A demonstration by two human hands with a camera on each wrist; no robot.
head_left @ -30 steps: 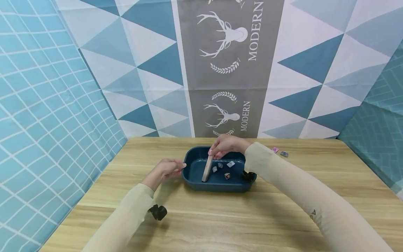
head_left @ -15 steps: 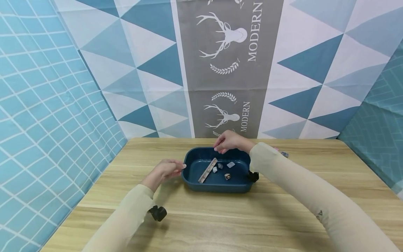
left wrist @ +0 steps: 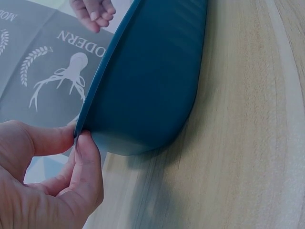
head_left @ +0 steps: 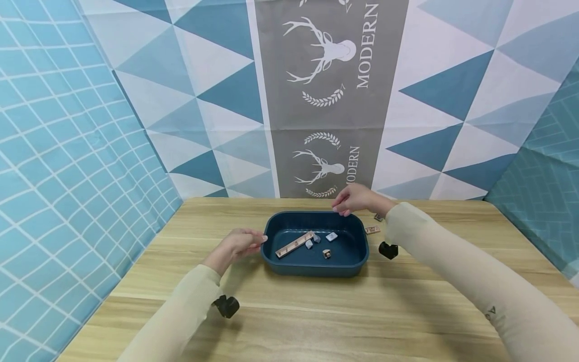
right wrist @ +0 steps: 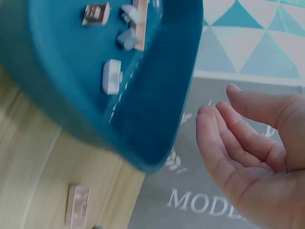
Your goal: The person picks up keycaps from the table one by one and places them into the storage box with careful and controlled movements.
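A dark blue rectangular basin [head_left: 312,270] stands on the table. My left hand [head_left: 237,244] pinches its left rim between thumb and fingers, as the left wrist view shows up close. My right hand [head_left: 356,199] hovers over the back right rim; in the right wrist view its thumb and fingers stand apart with nothing between them. Inside the basin lies a long flat tan strip [head_left: 294,245] with small marks along it. Beside the strip are two small greyish pieces, a white block [right wrist: 112,77] and a brown block [right wrist: 96,14].
Just right of the basin, a short tan rectangular piece [head_left: 373,230] lies on the wooden table [head_left: 289,322]. A small dark piece [head_left: 378,217] is close behind it, near the right sleeve. Patterned cloth [head_left: 217,100] hangs at the back and sides.
The tan strip has left my right hand and lies flat in the basin, turned somewhat. My right hand has moved right. My left hand stays at the rim.
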